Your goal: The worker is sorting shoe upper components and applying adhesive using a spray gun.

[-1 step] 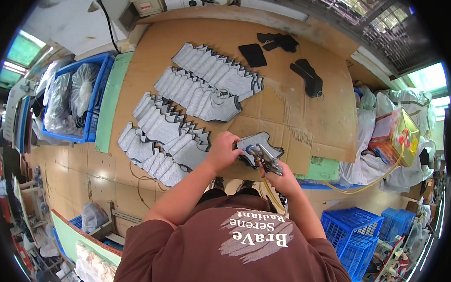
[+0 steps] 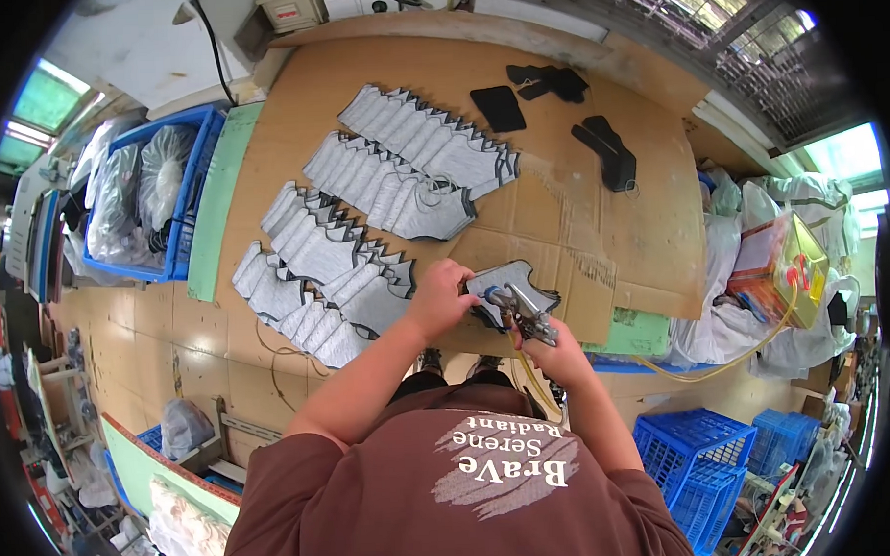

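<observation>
Forearms (image 2: 365, 376) converge — right hand (image 2: 553, 353) wrapped round a spray gun (image 2: 527, 321) aimed toward ten o'clock, left hand (image 2: 441, 300) curled at nine o'clock of the grey piece (image 2: 507, 274), pinching or not I cannot tell. The piece lies twelve o'clock from the torso (image 2: 384, 506).

Brown short-sleeved T-shirt (image 2: 374, 501), grey brushstroke print (image 2: 472, 492), white lettering (image 2: 515, 472), dark shoes (image 2: 430, 362)

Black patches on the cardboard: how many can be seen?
3: a square patch, leftmost; a jumbled patch, uppermost; an elongated patch, rightmost. Overlapped pieces may be hidden.
</observation>
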Motion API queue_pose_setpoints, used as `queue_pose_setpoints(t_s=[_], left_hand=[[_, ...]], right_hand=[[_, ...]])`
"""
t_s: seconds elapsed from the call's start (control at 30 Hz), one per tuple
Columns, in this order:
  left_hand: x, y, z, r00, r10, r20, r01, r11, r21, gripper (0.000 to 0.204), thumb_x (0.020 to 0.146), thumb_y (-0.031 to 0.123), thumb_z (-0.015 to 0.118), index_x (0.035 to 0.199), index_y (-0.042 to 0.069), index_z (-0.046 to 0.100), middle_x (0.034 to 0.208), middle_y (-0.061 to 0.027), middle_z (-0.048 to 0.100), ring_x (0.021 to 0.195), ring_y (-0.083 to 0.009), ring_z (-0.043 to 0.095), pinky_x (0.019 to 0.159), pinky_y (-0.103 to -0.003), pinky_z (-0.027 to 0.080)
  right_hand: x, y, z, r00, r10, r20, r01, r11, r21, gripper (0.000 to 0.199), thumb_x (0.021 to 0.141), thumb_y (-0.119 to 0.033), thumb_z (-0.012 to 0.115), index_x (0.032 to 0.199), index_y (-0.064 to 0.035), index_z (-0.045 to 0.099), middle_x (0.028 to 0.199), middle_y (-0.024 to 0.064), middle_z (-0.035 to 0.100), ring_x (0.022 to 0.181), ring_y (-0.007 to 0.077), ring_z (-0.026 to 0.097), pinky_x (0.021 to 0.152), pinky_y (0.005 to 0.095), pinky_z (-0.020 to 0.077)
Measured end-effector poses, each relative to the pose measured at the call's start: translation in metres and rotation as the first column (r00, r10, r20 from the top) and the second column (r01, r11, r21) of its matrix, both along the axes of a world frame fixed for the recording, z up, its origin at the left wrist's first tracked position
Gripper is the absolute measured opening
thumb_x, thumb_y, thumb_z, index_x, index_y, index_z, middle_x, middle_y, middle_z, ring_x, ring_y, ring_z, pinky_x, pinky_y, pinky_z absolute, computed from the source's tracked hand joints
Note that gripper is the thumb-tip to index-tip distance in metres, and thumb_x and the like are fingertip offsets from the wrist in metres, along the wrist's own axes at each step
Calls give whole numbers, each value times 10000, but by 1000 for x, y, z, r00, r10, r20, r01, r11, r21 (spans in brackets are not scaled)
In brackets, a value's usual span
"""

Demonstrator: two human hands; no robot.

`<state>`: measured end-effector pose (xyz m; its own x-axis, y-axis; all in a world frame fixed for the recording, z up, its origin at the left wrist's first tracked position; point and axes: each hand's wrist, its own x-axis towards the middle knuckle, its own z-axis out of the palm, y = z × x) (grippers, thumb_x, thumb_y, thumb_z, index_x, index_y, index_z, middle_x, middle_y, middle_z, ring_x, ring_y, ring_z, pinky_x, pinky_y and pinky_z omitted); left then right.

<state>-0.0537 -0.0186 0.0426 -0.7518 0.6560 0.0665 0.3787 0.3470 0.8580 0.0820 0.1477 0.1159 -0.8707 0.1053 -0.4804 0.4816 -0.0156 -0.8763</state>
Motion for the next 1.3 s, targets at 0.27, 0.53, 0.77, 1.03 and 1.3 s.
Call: queue_pose_setpoints(t_s=[0.27, 0.53, 0.77, 1.03, 1.3], left_hand=[[1, 2, 2, 994, 21, 108, -17, 999, -41, 313, 606, 78, 708, 876, -18, 582, 852, -126, 544, 783, -257, 545, 703, -324, 442], [0, 4, 3, 978, 44, 202, -33, 998, -60, 274, 645, 54, 685, 885, -27, 579, 859, -118, 548, 768, -227, 563, 695, -305, 459], [-3, -2, -4, 974, 118, 194, -118, 993, -10, 197, 710, 58, 641, 880, -22, 582, 797, -111, 579, 721, -190, 573, 666, -294, 463], [-53, -110, -15, 647, 508, 569, -610, 792, -14, 138, 749, 89, 628, 841, -13, 614, 715, -56, 615, 607, -108, 571, 563, -240, 479], [-90, -214, -29, 637, 759, 134, -726, 650, -226, 126, 755, 52, 597, 839, -39, 620, 674, -85, 604, 557, -160, 549, 546, -278, 452]], right_hand=[[1, 5, 2, 999, -28, 43, 29, 999, -28, 158, 740, -13, 525, 896, -26, 544, 752, 6, 541, 723, 100, 498, 695, 244, 410], [12, 24, -6, 977, -203, 71, 206, 978, -36, 201, 717, -8, 502, 909, -29, 555, 748, 0, 547, 654, 87, 482, 582, 228, 403], [15, 24, -6, 970, -240, 30, 242, 967, -77, 261, 714, 7, 506, 969, -38, 543, 779, -1, 558, 593, 54, 456, 510, 199, 375], [21, 18, 1, 980, -197, -22, 194, 976, -103, 315, 724, -12, 473, 1031, -33, 535, 839, 8, 567, 545, 50, 436, 473, 200, 376], [17, 16, 3, 998, -57, 27, 59, 995, -78, 299, 743, -29, 507, 1041, -42, 532, 861, 9, 576, 688, 61, 478, 583, 214, 408]])
